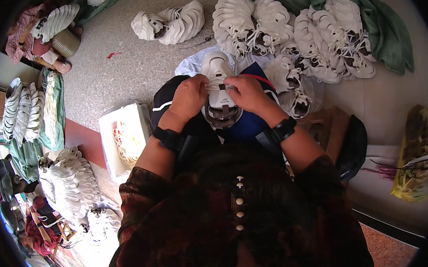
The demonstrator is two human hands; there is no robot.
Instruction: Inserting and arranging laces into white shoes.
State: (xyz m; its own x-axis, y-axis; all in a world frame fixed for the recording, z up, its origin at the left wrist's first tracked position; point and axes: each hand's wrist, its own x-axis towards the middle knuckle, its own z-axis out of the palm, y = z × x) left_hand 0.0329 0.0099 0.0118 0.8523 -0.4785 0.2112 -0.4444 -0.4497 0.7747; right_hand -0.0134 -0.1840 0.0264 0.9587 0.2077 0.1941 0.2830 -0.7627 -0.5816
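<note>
As a white shoe (220,101) rests toe-outward on the wearer's lap (255,125), the left hand (190,94) and right hand (247,92) work at its lacing, each grip narrow and pinching the lace (214,87). Just to the left stands a white box (107,141) of loose cords (125,142). Beyond the knees, shoe stacks (233,23) crowd the floor (106,81) beside green cloth (391,39); a yellow bag (415,169) sits far right. At upper left, a co-worker (20,28) sits near more stacked shoes (60,21).
</note>
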